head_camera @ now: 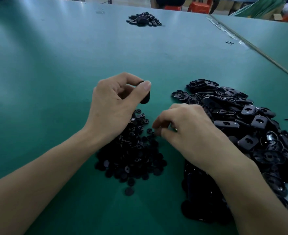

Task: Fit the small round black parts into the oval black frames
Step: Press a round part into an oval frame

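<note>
The left hand (112, 102) pinches one oval frame (145, 97) between thumb and fingertips, held on edge just above the table (55, 82). The right hand (187, 126) curls its fingers down at the edge of the heap of round parts (131, 155); blur hides whether it has one. To do this well, it should probably take a single part, turn the frame's hole towards it, and press it in squarely. No box or tray is in view: the round parts, the heap of frames (241, 124) on the right and a far heap (144, 19) all lie loose on the table.
</note>
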{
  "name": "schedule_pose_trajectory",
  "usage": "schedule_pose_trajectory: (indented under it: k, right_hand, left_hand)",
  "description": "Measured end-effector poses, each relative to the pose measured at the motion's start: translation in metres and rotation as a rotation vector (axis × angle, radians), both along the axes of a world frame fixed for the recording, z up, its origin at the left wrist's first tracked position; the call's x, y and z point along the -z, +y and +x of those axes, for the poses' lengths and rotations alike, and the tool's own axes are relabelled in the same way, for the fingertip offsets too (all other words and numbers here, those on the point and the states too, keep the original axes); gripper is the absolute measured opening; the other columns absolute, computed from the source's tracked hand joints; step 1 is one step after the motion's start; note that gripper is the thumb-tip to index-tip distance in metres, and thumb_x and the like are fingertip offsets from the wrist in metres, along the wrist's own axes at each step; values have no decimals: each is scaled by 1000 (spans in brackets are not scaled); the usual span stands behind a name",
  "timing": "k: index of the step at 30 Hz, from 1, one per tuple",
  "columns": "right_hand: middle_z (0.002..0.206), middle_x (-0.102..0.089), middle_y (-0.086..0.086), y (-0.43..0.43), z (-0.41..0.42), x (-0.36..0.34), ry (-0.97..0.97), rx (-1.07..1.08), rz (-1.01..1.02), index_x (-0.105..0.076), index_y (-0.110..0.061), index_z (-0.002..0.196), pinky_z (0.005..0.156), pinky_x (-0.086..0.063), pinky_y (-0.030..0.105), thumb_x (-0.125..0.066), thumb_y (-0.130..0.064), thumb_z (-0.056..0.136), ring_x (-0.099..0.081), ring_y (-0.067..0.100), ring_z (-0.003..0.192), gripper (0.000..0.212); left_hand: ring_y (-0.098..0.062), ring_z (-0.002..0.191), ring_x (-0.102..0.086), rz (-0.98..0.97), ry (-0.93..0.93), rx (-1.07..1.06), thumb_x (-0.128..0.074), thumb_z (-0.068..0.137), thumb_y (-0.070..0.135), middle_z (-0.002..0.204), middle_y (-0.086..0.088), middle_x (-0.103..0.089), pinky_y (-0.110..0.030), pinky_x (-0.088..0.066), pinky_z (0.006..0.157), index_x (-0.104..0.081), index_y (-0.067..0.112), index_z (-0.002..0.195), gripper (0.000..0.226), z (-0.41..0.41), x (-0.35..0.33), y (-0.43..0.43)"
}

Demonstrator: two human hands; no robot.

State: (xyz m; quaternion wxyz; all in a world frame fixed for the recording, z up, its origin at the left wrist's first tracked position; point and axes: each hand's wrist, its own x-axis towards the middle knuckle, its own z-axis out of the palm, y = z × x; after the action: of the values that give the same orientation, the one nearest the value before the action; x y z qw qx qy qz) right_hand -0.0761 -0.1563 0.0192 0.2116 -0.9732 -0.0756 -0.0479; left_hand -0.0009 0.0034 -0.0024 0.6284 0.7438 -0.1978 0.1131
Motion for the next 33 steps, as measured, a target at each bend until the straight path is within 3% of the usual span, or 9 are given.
schedule_pose_trajectory:
  k: [4, 12, 14, 17, 20, 24, 33]
  right_hand:
    - [86, -50, -14, 4, -3, -3, 49, -66, -54, -74, -34, 101, 79, -38, 28, -68, -28, 92, -42, 7, 92, 13]
    - [99, -61, -4, 7, -2, -2, 40, -51, -91, -70, -25, 103, 90, -43, 36, -51, -27, 101, -54, 18, 101, 19]
    - [94, -61, -4, 7, -1, -2, -14, -14, 17, -65, -22, 99, 82, -46, 37, -49, -24, 102, -57, 18, 91, 16]
    - [79, -61, -10, 6, 0, -2, -141, 67, 193, -62, -22, 92, 67, -40, 27, -52, -22, 101, -54, 7, 71, 13]
    - [68, -65, -8, 5, -1, -4, -235, 137, 334, -67, -23, 88, 61, -43, 19, -59, -19, 96, -58, 9, 67, 12]
    - [65, -67, -10, 2, 3, -3, -253, 184, 450, -71, -23, 84, 53, -43, 15, -65, -16, 91, -59, 7, 58, 12]
    - [72, -72, -11, -4, 6, 0, -254, 185, 628, -74, -25, 82, 66, -52, 26, -72, -16, 88, -66, 5, 66, 11]
  left_hand:
    - [-7, 55, -62, -1, -14, -33, -70, 90, 34, 68, 14, -73, -29, -53, 52, -73, 30, 76, 14, 1, 0, 1]
    - [-2, 59, -65, -84, 41, 43, -73, 90, 17, 69, 14, -73, -16, -53, 56, -70, 26, 96, 11, 0, 1, 1]
    - [-4, 62, -68, -92, 56, 40, -75, 88, 17, 71, 12, -75, -17, -54, 57, -71, 26, 91, 10, 0, 1, 1]
    - [-13, 68, -73, -144, 107, 37, -78, 84, 15, 75, 2, -76, -21, -57, 60, -71, 22, 86, 10, 1, 2, 1]
    - [-22, 68, -75, -201, 153, 74, -79, 83, 9, 76, -5, -76, -27, -60, 63, -71, 16, 85, 11, 0, 2, 0]
    - [-19, 69, -76, -211, 202, 151, -76, 85, 4, 76, -3, -77, -24, -59, 63, -70, 13, 93, 13, -4, 0, -3]
    - [-20, 71, -76, -288, 296, 239, -68, 89, -2, 77, -7, -77, -23, -59, 64, -70, 10, 88, 12, -11, -6, -8]
